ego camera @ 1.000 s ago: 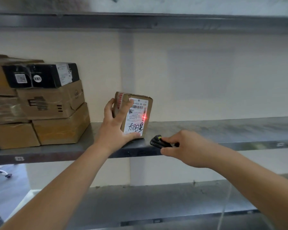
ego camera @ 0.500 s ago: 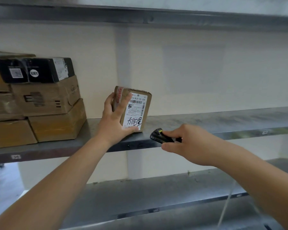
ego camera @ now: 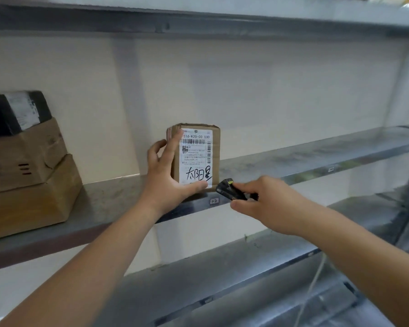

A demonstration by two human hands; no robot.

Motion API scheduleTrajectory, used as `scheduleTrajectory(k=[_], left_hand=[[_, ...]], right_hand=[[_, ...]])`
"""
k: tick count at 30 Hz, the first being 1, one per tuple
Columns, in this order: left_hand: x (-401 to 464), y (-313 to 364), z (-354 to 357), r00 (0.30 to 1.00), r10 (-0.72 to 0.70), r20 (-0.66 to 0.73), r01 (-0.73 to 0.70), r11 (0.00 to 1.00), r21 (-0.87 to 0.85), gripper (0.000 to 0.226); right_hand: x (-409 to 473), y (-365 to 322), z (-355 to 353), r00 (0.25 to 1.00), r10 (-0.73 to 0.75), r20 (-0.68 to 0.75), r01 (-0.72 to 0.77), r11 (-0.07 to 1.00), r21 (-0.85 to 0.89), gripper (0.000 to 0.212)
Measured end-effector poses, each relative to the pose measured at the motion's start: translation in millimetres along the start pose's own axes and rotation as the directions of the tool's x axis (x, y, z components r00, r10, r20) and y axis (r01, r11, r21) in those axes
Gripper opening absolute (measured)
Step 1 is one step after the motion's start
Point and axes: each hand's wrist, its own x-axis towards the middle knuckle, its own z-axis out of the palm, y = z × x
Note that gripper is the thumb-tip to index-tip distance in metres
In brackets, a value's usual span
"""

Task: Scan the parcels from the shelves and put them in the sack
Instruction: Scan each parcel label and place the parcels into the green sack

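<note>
Head view: stacked boxes sit left of the held parcel.

Two hands show, the left hand and the right hand; one small brown parcel at centre; one black scanner just right of it; three stacked parcels at far left; three metal shelves.
</note>
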Motion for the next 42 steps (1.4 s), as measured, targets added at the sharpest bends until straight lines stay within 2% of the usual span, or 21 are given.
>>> scheduleTrajectory(k=[5,10,15,19,23,25,27,31,36,42], left_hand=[[17.5,40.8,65.4,0.984,0.067,0.163,-0.037,0.983,-0.182,0.124],[25.0,98.1,161.4,0.926,0.193,0.326,-0.067,0.93,-0.361,0.121],[-4.5,171.6,272.1,0.812,0.348,0.469,-0.055,0.845,-0.533,0.124],[-50.2,231.1,352.5,0.703,0.438,0.561,0.016,0.779,-0.627,0.124],[-93.8,285.3,419.9,0.606,0.478,0.636,0.108,0.743,-0.661,0.122],[-113.1,308.6,447.6,0.567,0.471,0.676,0.163,0.74,-0.653,0.124],[-131.5,328.5,472.2,0.531,0.473,0.703,0.208,0.732,-0.649,0.124],[-160.2,354.3,513.7,0.508,0.467,0.724,0.237,0.732,-0.639,0.123],[-157.8,375.4,570.2,0.469,0.449,0.761,0.259,0.753,-0.605,0.122],[-145.4,390.9,659.0,0.46,0.432,0.776,0.299,0.747,-0.593,0.119]], right_hand=[[-40.5,46.6,-20.8,0.971,0.186,-0.148,-0.195,0.979,-0.054,0.023],[-117.4,105.7,-42.2,0.873,0.415,-0.257,-0.421,0.906,0.033,0.021],[-218.5,160.8,-61.8,0.703,0.63,-0.331,-0.599,0.775,0.202,0.025],[-296.8,202.4,-72.8,0.544,0.741,-0.394,-0.735,0.647,0.202,0.046],[-367.2,239.7,-86.8,0.362,0.789,-0.497,-0.819,0.523,0.235,0.043],[-395.0,256.1,-94.5,0.3,0.807,-0.508,-0.843,0.473,0.255,0.039],[-416.1,271.6,-100.5,0.269,0.818,-0.508,-0.853,0.447,0.269,0.031],[-437.6,304.9,-107.9,0.229,0.835,-0.501,-0.856,0.417,0.305,0.021],[-445.2,354.0,-124.4,0.173,0.832,-0.527,-0.839,0.405,0.364,0.044],[-436.8,430.5,-153.3,0.137,0.852,-0.505,-0.837,0.372,0.401,0.048]])
